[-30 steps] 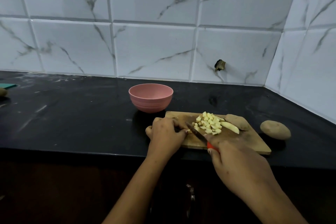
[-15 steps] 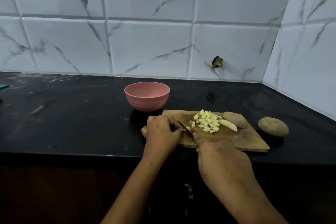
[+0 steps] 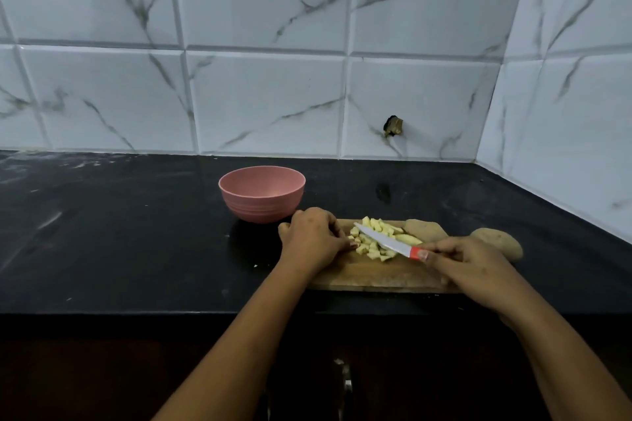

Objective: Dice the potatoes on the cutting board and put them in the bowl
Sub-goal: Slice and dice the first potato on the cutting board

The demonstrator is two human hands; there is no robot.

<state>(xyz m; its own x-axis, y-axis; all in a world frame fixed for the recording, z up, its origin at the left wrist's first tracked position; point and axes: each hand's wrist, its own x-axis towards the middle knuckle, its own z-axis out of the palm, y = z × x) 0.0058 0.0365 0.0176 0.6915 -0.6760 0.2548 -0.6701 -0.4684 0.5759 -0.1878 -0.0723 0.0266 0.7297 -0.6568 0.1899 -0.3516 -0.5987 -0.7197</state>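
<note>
My right hand (image 3: 468, 267) is gripping the red-handled steel knife (image 3: 383, 239), blade slanting over the pile of pale diced potato (image 3: 372, 244) on the wooden cutting board (image 3: 376, 275), tip pointing back-left. My left hand (image 3: 314, 243) is resting curled at the pile's left edge. I can't tell if it's pinching a piece. The round pink bowl (image 3: 261, 193) is sitting back-left of the board, nearer my left hand, so the dice need sweeping that way.

White marble-veined wall tiles (image 3: 266, 102) meet at a right-hand corner above a black countertop (image 3: 119, 232); dark cabinet (image 3: 102, 369) below.
</note>
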